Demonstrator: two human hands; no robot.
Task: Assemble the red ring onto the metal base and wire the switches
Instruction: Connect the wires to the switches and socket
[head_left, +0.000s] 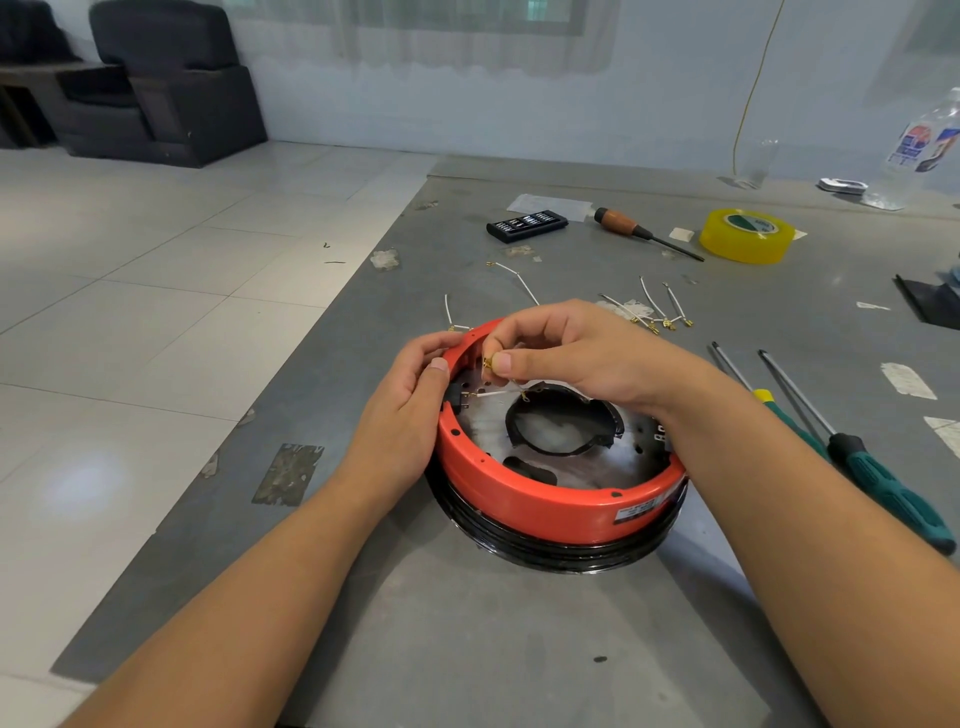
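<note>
The red ring (545, 512) sat on the metal base (571, 467) near the grey mat's (467, 623) left edge, with bare mat open toward the wrists. The right hand (571, 348) arched over the ring's far rim, thumb and forefinger pinching a brass terminal (487, 362) on a thin white wire (493, 393) trailing below the fingertips. The left hand (410, 395) curled round the ring's smooth outer wall, thumb on its rim. Loose wires (649, 312) lay beyond the right knuckles; two screwdrivers (831, 441) lay outside the right wrist.
</note>
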